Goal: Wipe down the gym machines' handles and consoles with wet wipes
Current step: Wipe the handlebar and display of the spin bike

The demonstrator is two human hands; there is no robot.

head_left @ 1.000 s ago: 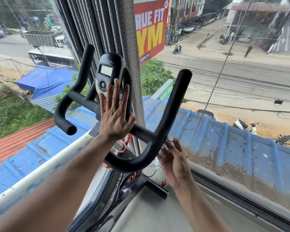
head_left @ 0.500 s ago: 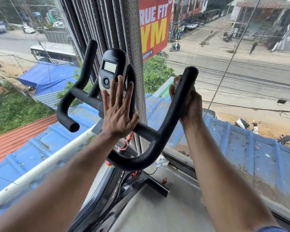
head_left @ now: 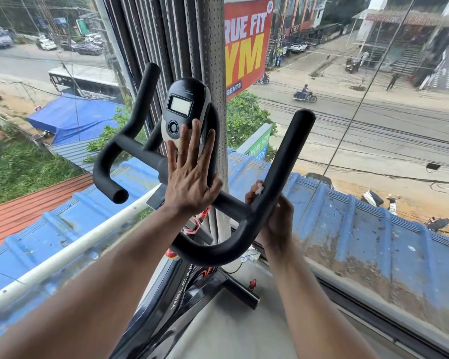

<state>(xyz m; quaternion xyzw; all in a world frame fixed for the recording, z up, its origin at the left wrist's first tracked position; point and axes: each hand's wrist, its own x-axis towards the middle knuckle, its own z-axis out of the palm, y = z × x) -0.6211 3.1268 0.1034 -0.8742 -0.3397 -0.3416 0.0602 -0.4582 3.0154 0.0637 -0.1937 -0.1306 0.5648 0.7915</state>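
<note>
Beside window, exercise bike handlebar (head_left: 246, 244). Left hand (head_left: 192, 177) flat, fingers straight, pressing console (head_left: 184, 110) base. Right hand (head_left: 278, 218) curled around right bar bend, pinching white wipe (head_left: 259, 189).

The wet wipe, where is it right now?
In the head view the wet wipe is a white scrap in the right hand, low on the handlebar's right prong, right of the left hand.

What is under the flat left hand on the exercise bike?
The left hand covers the grey oval console's lower part and the black foam handlebar centre; anything beneath the palm is hidden.
</note>
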